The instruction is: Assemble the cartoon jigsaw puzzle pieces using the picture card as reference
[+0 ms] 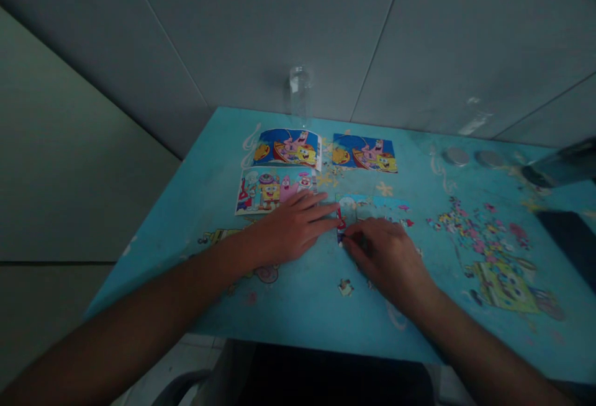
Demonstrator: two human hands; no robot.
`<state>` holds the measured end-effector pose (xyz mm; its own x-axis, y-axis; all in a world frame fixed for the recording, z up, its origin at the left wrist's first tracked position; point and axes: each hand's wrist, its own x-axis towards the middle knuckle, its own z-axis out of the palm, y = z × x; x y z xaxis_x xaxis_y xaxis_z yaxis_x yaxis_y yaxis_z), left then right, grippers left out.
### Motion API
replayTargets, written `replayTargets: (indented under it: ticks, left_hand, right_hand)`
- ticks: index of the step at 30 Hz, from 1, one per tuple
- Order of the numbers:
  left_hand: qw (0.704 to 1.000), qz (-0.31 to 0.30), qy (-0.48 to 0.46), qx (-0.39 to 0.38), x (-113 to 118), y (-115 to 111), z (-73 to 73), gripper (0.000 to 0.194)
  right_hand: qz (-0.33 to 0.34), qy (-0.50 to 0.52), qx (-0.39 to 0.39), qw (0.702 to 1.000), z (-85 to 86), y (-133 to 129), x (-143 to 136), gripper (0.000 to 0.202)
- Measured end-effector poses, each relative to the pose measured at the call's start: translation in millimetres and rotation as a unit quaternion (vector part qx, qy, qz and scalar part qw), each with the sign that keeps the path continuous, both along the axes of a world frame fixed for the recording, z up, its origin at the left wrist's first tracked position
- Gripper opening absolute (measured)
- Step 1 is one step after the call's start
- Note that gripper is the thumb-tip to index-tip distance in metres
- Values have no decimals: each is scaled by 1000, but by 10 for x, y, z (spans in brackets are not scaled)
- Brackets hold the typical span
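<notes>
A partly assembled jigsaw puzzle (pixel 367 200) lies at the middle of the table, its upper edge light blue. My left hand (pixel 302 223) rests flat with fingers stretched out, the fingertips touching the puzzle's left edge. My right hand (pixel 384 248) is pinched at the puzzle's lower left, covering much of it; whatever lies between its fingers is too small to name. Left of the puzzle is a cartoon reference picture (pixel 261 192), partly under my left hand. Loose pieces (pixel 345 287) lie just below my right hand.
Behind are a curled picture card (pixel 286 147), a blue picture (pixel 364 153) and a clear bottle (pixel 300 99) by the wall. A heap of pieces (pixel 479 229), two round lids (pixel 456 157), a dark flat object (pixel 570 244) and a clear container (pixel 563 167) are on the right.
</notes>
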<state>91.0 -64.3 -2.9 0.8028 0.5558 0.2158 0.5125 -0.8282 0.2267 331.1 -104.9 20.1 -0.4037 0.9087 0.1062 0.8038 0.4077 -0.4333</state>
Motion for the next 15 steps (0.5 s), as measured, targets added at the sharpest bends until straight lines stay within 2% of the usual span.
replayTargets:
  ticks: [3,6,9,15]
  left_hand:
    - [1000,-4,-10,5,-6,9,-11,41]
    - [1000,-6,-14,12,-13,10,-25,41]
    - [1000,-1,-6,18,-15,-1,-32,41]
    - [999,-9,-4,32,1,-9,-19,39]
  right_hand:
    - [-2,15,13,1000,11,32,20,5]
    - [3,72,27,997,55,56,106,9]
    - [9,104,45,994,98,-14,232,13]
    - [89,-14,61,994,85,-425,345,30]
